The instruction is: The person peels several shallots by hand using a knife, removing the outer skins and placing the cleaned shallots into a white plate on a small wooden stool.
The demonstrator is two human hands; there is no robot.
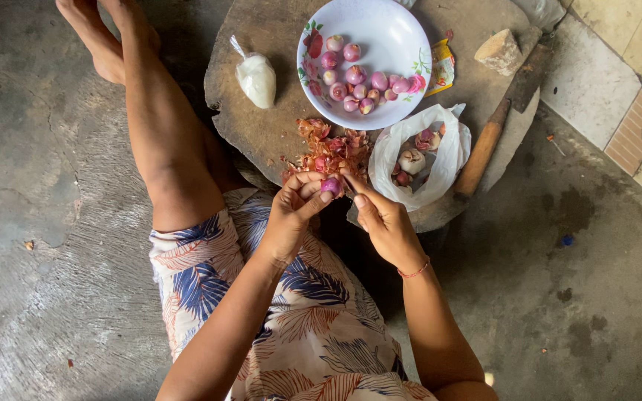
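Observation:
My left hand (295,208) pinches a small purple shallot (330,186) between thumb and fingers at the near edge of a round wooden chopping block (276,126). Against the shallot works my right hand (380,215), gripping a small knife whose blade is mostly hidden by the fingers. Just beyond the hands lies a heap of reddish shallot skins (332,148). A white floral bowl (395,37) farther back holds several peeled shallots (358,85).
A white plastic bag (447,160) with unpeeled shallots and garlic lies right of the skins. A cleaver with a wooden handle (484,145), a wood chunk (498,50), a small tied bag of white powder (256,78) and a yellow sachet (442,68) rest on the block. Concrete floor all around.

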